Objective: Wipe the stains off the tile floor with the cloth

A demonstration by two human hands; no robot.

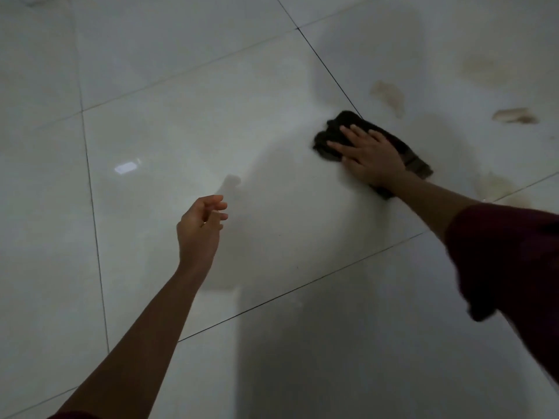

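While brownish stains (390,96) wait upper right, the right hand (370,155), fingers flat, presses the cloth (335,134) for scrubbing (left hand (199,225) loosely curled, empty).

Bare tile floor (187,122) all around cloth (335,131); brownish stains (390,96) just beside

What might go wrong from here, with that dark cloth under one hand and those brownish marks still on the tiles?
1. The right hand presses flat on the cloth with no grip, so the cloth may slide out or bunch up.
2. Stains beyond the cloth and to its right are untouched; a dirty cloth might smear them wider.
3. The glossy tile floor looks slick, and the left hand hovers unsupported, so a hard push might cause a slip.
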